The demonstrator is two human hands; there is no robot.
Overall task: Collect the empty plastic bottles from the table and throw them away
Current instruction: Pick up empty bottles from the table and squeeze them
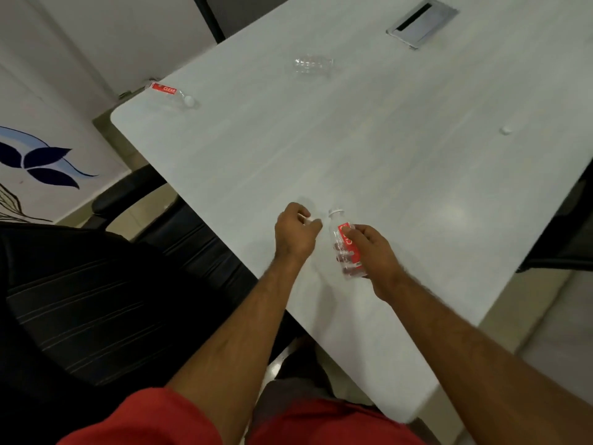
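My right hand (373, 255) grips a small clear plastic bottle with a red label (340, 234) above the white table's near edge; its neck points away from me. My left hand (295, 231) is curled just left of the bottle's neck and pinches a small white cap (305, 219). A second red-labelled bottle (171, 94) lies on its side at the table's far left corner, with a white cap on. A third clear bottle without a label (313, 65) lies further back, near the middle.
The white table (401, 162) has a metal cable hatch (422, 22) at the far right and a loose white cap (507, 130) on the right. Black office chairs (106, 284) stand left of the table, another chair (564, 239) at the right edge.
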